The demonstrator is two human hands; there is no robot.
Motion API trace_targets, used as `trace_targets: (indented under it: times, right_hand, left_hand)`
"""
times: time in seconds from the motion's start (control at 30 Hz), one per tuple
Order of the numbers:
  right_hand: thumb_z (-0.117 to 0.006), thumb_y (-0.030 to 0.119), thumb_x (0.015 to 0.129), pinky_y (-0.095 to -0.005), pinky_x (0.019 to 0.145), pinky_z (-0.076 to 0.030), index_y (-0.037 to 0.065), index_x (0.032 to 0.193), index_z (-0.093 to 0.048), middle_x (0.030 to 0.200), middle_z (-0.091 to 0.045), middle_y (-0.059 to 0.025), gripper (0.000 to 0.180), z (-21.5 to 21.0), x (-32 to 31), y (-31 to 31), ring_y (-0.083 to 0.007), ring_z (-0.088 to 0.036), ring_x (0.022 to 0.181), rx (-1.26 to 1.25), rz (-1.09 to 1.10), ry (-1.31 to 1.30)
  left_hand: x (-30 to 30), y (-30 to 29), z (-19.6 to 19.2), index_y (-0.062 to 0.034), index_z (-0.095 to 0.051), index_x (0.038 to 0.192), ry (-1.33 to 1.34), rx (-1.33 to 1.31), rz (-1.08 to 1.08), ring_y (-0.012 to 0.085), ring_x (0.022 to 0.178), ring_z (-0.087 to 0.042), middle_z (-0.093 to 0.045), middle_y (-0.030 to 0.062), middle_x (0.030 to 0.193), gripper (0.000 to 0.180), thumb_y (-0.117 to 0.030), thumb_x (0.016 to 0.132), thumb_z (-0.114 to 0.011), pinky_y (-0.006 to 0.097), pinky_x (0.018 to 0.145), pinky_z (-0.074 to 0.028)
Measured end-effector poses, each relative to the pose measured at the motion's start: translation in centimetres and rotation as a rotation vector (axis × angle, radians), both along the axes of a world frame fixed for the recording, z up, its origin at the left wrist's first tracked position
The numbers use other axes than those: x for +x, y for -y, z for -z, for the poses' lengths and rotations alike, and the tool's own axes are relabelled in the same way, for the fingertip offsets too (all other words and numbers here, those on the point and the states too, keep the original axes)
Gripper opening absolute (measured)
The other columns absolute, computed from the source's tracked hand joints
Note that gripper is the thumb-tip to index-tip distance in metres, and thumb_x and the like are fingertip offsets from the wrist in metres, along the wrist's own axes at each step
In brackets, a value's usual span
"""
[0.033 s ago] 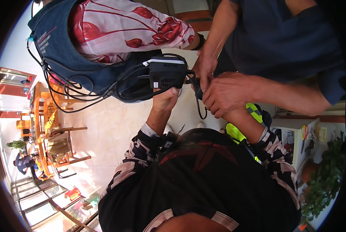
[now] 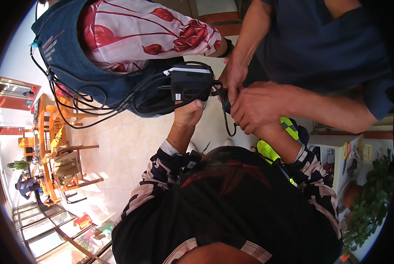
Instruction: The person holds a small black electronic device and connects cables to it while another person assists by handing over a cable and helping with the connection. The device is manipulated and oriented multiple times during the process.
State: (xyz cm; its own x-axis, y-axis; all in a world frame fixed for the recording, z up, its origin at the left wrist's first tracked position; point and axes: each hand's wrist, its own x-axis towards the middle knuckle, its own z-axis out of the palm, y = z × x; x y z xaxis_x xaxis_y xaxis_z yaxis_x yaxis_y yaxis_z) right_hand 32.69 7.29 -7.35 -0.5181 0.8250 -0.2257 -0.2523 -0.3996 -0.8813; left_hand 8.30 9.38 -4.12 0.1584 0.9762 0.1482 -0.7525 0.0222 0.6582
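My left hand (image 2: 189, 113) grips the lower edge of a black vented electronic box (image 2: 190, 83), thumb up against it. A white strip runs along the box's top, and black cables (image 2: 137, 99) leave it on both sides. My right forearm (image 2: 278, 138) reaches up to a co-worker's hand (image 2: 258, 105) that covers my right hand, so my fingers there are hidden. The co-worker's other hand (image 2: 234, 79) is beside it, at a small dark object (image 2: 225, 97) partly hidden between the hands. A cable loop hangs between this spot and the box.
Another person in a floral sleeve (image 2: 161, 28) and dark blue vest (image 2: 60, 48) stands at the upper left, cables against the vest. Wooden furniture (image 2: 51, 132) is at the left. A white cabinet (image 2: 337, 147) and a leafy plant (image 2: 370, 202) are at the right.
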Motion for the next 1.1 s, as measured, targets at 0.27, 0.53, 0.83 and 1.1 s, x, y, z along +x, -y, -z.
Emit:
trace_targets:
  times: [0.27, 0.53, 0.83, 1.1]
  right_hand:
    - [-0.053, 0.022, 0.091, -0.0335, 0.095, -0.042, 0.000, 0.125, -0.049, 0.123, -0.054, -0.0138, 0.040, -1.6, 1.1, 1.1, -0.0231, -0.051, 0.115, 0.353, -0.003, 0.355]
    - [-0.062, 0.018, 0.088, -0.0363, 0.094, -0.044, 0.001, 0.124, -0.052, 0.123, -0.057, -0.0163, 0.041, -1.6, 2.0, 3.9, -0.0277, -0.054, 0.115, 0.860, 0.049, 1.155]
    - [-0.063, 0.007, 0.082, -0.0401, 0.071, -0.047, 0.004, 0.092, -0.064, 0.084, -0.062, -0.0150, 0.010, -16.0, 0.3, 8.1, -0.0331, -0.061, 0.079, 0.613, -0.082, 0.992]
    - [-0.070, 0.009, 0.078, -0.0357, 0.060, -0.049, 0.003, 0.087, -0.065, 0.077, -0.063, -0.0148, 0.011, -16.7, -4.9, -2.9, -0.0287, -0.062, 0.067, 1.096, 0.197, 1.012]
  left_hand:
    - [0.2, -1.0, 0.6, -0.0065, -0.045, 0.133, 0.035, 0.039, 0.082, 0.0263, 0.117, -0.053, -0.053, 0.0221, 0.129, 0.082, -0.018, 0.063, -0.085, 0.034, 0.093, -0.043]
    - [0.5, -1.8, 1.1, -0.0082, -0.046, 0.133, 0.043, 0.042, 0.067, 0.0303, 0.126, -0.048, -0.055, 0.0128, 0.128, 0.081, -0.017, 0.063, -0.085, 0.040, 0.099, -0.039]
    - [0.4, -2.1, 1.6, -0.0077, -0.044, 0.134, 0.048, 0.030, 0.041, 0.0315, 0.127, -0.047, -0.055, 0.0162, 0.129, 0.083, -0.014, 0.061, -0.084, 0.040, 0.099, -0.039]
    - [0.6, -2.0, 1.2, -0.0060, -0.044, 0.135, 0.041, 0.091, 0.107, 0.0287, 0.119, -0.051, -0.053, 0.0186, 0.131, 0.086, -0.015, 0.059, -0.083, 0.037, 0.096, -0.039]
